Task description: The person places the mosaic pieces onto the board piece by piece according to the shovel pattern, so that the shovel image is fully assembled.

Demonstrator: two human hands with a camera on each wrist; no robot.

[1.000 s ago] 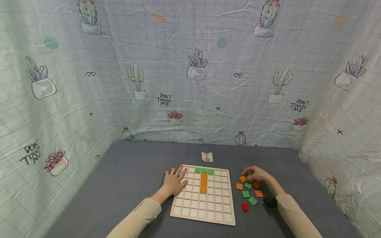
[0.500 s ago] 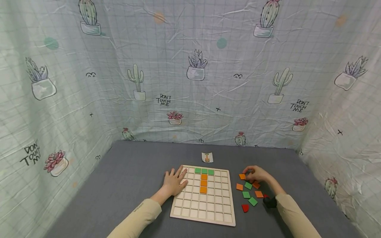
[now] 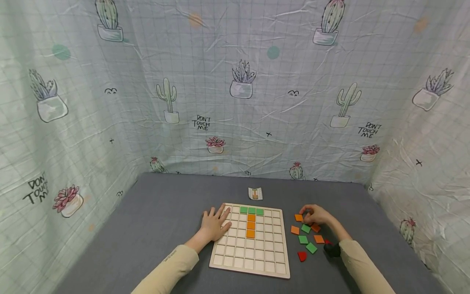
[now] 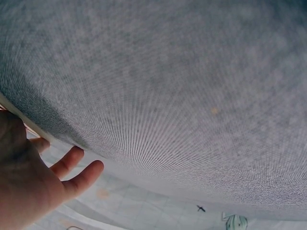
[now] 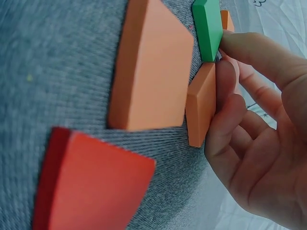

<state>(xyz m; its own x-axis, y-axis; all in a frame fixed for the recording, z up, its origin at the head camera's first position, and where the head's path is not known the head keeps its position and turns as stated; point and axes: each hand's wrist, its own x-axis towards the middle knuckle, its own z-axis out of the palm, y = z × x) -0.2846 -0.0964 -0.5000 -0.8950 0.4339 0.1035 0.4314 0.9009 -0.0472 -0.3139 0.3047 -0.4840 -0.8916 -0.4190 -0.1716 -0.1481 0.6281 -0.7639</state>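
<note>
My left hand [image 3: 212, 226] lies spread on the left edge of a wooden grid board [image 3: 238, 263], its fingers straight. Three green tiles [image 3: 251, 210] line the board's far row, with a column of three orange tiles [image 3: 251, 225] below. Right of the board, my right hand [image 3: 317, 214] pinches an orange tile [image 3: 298, 217] at its right side, between thumb and index finger. The grip itself is partly hidden. In the right wrist view its other fingers curl against another orange tile [image 5: 201, 108], beside a green tile [image 5: 208, 33].
Loose green, orange and red tiles lie near my right wrist, including a red piece [image 3: 302, 256] and a green tile [image 3: 311, 248]. A small pattern card [image 3: 255, 193] lies beyond the board. Printed curtains [image 3: 235, 134] enclose the grey table [image 3: 169, 204].
The orange tile at my right fingertips has turned and shifted slightly away, and the right fingers moved a little with it. My left hand stays on the board.
</note>
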